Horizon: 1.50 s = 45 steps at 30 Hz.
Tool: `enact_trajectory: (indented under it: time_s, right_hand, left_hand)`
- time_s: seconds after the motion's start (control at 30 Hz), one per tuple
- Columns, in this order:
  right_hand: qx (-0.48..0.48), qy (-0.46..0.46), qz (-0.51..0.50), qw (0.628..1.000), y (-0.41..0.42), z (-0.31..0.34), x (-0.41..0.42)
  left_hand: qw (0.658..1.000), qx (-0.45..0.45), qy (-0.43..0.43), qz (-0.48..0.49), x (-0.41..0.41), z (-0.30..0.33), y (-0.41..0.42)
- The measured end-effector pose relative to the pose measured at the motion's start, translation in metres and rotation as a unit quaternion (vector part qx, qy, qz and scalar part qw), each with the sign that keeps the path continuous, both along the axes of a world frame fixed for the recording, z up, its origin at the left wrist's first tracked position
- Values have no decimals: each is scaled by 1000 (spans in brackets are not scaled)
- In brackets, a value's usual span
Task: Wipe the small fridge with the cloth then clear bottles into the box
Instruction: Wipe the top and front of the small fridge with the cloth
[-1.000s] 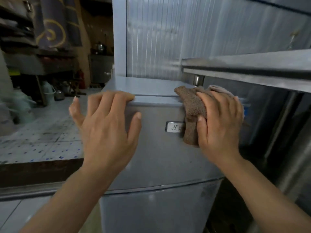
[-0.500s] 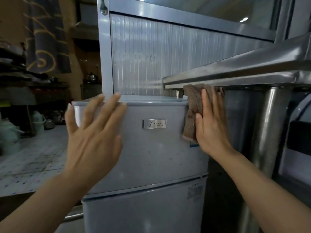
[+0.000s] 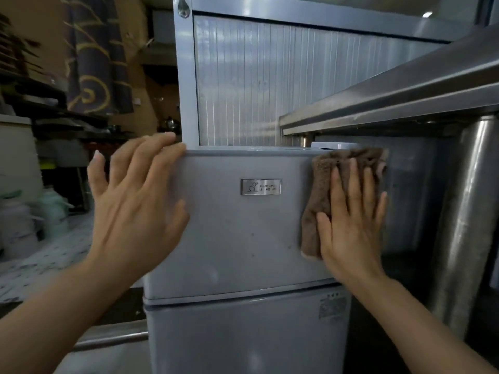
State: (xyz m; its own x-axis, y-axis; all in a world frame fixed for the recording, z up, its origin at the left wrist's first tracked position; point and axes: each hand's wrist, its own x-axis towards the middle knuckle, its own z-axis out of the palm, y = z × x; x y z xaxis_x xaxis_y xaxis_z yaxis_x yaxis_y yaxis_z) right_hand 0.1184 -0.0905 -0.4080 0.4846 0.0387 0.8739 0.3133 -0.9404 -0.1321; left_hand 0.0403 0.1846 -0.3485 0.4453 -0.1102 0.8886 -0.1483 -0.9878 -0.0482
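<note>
Currently wiping is under way: the right hand [image 3: 351,211] presses the cloth [image 3: 324,184] flat on the fridge [image 3: 243,233] door's right edge; the left hand [image 3: 135,201], fingers spread, steadies its left corner. Neither bottles nor box are visible.

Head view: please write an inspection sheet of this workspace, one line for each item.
Surface: grey fridge upper door, closed, small dark specks on it.
Job's things: brown cloth flat on the door's right edge; bottles and box not seen.
Clutter: nothing seen on the door except a metal badge.
Grips: left hand open at the door's left top corner; right hand open, pressing the cloth.
Cables: nothing seen.
Surroundings: steel shelf at right, ribbed panel behind, tiled floor at left.
</note>
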Motion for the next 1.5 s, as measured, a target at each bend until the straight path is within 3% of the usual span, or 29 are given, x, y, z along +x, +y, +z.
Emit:
enact_trajectory:
  time_s: [0.13, 0.33, 0.5, 0.63, 0.77, 0.97, 1.17, 1.27, 1.4, 1.5]
  right_hand:
    - [35, -47, 77, 995, 59, -1, -9]
    - [-71, -104, 122, 984, 131, 16, -18]
    - [-161, -130, 65, 976, 76, 18, -4]
    - [-65, -111, 36, 991, 38, 7, 0]
    - [0, -104, 37, 994, 77, 1, -6]
    - [-175, -126, 67, 974, 149, 21, -22]
    - [-193, -179, 79, 962, 206, 55, -24]
    - [-207, -182, 75, 958, 205, 27, -21]
    - [-311, -150, 71, 936, 188, -42, -27]
    - [-353, -154, 94, 918, 172, -54, -26]
  left_hand:
    - [999, -28, 22, -13, -4, 2, 22]
    - [998, -1, 33, -47, -7, 6, 31]
    - [994, -34, 44, -90, -10, 6, 38]
    - [987, -84, 60, -127, -22, -3, 48]
    - [977, -126, 80, -151, -31, -13, 59]
    - [965, -205, 87, -141, -41, -18, 79]
    - [970, -169, 109, -135, -44, -34, 91]
    - [973, -155, 114, -125, -44, -44, 93]
    - [975, -152, 106, -126, -44, -55, 89]
    - [974, -152, 100, -132, -42, -63, 77]
